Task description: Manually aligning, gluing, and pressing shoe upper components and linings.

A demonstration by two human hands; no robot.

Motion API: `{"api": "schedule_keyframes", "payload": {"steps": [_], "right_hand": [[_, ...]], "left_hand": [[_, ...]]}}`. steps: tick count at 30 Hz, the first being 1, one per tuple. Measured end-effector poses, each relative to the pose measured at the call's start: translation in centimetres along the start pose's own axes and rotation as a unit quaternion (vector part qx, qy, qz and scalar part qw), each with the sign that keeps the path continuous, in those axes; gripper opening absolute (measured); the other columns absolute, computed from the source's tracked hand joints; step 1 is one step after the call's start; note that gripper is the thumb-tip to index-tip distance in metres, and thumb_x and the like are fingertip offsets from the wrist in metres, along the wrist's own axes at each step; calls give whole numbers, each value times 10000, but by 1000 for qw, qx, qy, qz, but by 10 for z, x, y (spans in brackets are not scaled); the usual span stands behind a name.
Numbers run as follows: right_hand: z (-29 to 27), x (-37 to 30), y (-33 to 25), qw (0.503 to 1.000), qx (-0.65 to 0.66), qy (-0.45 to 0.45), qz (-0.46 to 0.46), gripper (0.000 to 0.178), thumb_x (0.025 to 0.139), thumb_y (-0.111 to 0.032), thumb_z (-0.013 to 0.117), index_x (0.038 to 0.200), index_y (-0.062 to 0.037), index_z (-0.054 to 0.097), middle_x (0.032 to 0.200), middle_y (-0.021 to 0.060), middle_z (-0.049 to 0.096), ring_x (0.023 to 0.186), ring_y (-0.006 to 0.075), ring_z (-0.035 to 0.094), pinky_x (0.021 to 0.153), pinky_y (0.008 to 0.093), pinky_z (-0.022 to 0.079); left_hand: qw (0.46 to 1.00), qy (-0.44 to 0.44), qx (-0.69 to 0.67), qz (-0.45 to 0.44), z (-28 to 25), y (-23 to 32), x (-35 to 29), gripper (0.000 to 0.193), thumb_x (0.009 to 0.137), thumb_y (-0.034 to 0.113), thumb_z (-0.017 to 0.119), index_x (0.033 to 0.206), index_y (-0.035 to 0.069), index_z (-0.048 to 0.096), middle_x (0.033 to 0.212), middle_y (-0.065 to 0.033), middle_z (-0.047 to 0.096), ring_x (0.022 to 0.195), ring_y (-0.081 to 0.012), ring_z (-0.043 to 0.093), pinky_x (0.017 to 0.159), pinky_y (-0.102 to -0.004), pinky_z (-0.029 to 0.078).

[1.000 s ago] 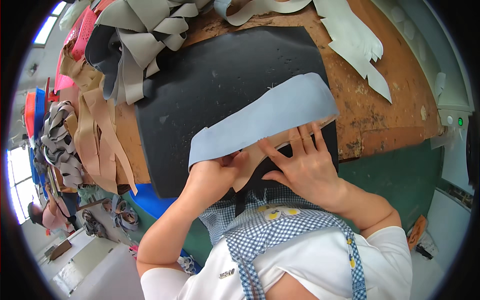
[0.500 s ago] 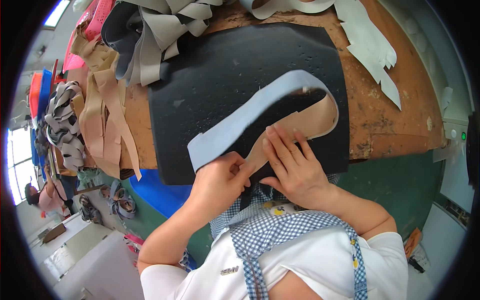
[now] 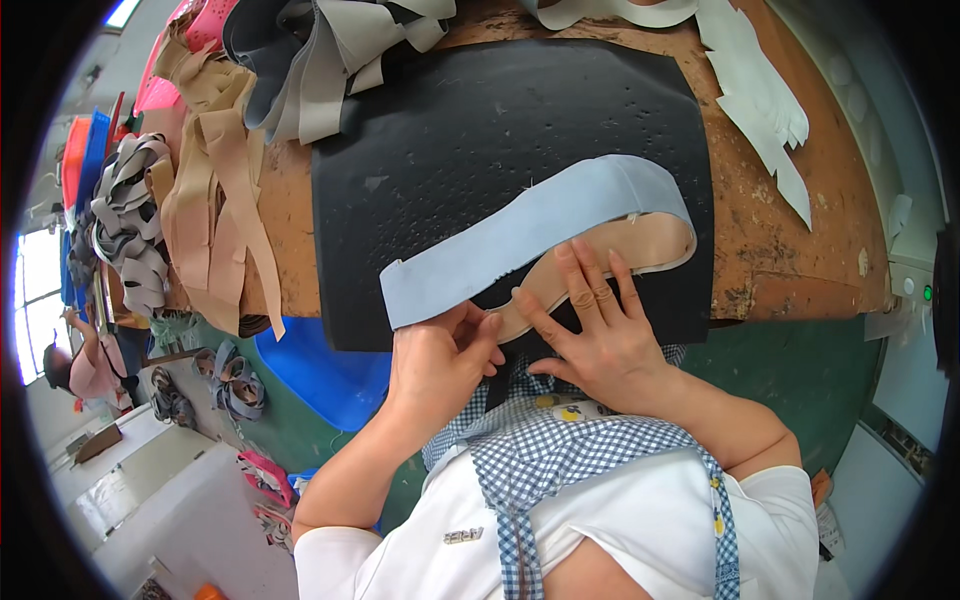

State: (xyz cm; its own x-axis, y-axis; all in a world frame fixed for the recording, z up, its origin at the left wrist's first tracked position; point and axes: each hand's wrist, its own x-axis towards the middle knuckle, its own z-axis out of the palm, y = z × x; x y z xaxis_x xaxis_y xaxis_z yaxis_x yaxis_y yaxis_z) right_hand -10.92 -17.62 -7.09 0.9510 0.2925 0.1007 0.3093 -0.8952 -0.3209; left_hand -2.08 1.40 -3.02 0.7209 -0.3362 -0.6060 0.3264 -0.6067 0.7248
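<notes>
A wide looped strip (image 3: 520, 228), light blue outside and beige inside, lies on a black mat (image 3: 440, 120) at the near side of the table. It looks like leather or synthetic leather. My left hand (image 3: 440, 360) pinches the near beige end between thumb and fingers, while the blue end reaches past its knuckles. Pressing on the beige inner face, my right hand (image 3: 600, 325) is open with fingers spread. The loop bends round at the right, beyond my right fingertips.
Grey strips (image 3: 350, 60) lie heaped at the mat's far left corner. Beige strips (image 3: 225, 190) hang over the table's left edge. A torn white sheet (image 3: 755, 95) lies at the far right. Below the table is a blue tub (image 3: 325, 370). A person in pink (image 3: 92, 365) is at the far left.
The loop has sunk lower, its blue band now lying flatter and nearer my hands. My right fingers have spread wider on the beige face. My left hand keeps its pinch.
</notes>
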Motion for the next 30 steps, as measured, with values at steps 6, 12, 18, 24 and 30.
{"api": "schedule_keyframes", "payload": {"steps": [6, 12, 18, 24, 30], "right_hand": [[6, -3, 0, 1000, 7, -8, 2, 792, 753, -536, 713, 1464, -261, 499, 1546, 353, 243, 1473, 465, 220, 1172, 616, 177], [5, -2, 0, 1000, -3, -17, -6, 800, 746, -537, 713, 1472, -295, 481, 1548, 363, 225, 1481, 477, 184, 1164, 636, 167], [5, 0, -2, 1000, -15, -24, -13, 869, 713, -551, 713, 1502, -327, 428, 1541, 384, 212, 1476, 492, 184, 1150, 656, 181], [7, 2, -4, 998, -52, -12, -28, 910, 689, -529, 732, 1515, -340, 400, 1525, 413, 208, 1465, 504, 204, 1135, 665, 211], [-6, 12, -7, 985, -84, -8, -152, 757, 733, -347, 732, 1369, 7, 523, 1410, 197, 480, 1433, 312, 361, 1119, 598, 314]], "left_hand": [[996, 51, 36, 60, 8, -9, -3, 152, 930, 56, 656, 862, -79, 635, 692, -76, 662, 606, -94, 654, 528, -219, 530], [977, 110, 106, 146, 14, -24, -2, 137, 901, 45, 671, 836, -70, 634, 648, -65, 657, 566, -100, 657, 503, -211, 523], [977, 124, 136, 107, 10, -26, -5, 166, 823, 120, 744, 749, 5, 650, 598, -77, 654, 521, -158, 655, 507, -274, 506], [952, 137, 149, 229, 2, -37, -25, 107, 819, 12, 749, 866, -4, 654, 709, -82, 672, 619, -148, 677, 551, -258, 524], [765, 180, 387, 483, -12, -17, -22, 314, 672, -44, 743, 979, -4, 690, 1025, -103, 655, 954, -278, 642, 842, -396, 538]]}}
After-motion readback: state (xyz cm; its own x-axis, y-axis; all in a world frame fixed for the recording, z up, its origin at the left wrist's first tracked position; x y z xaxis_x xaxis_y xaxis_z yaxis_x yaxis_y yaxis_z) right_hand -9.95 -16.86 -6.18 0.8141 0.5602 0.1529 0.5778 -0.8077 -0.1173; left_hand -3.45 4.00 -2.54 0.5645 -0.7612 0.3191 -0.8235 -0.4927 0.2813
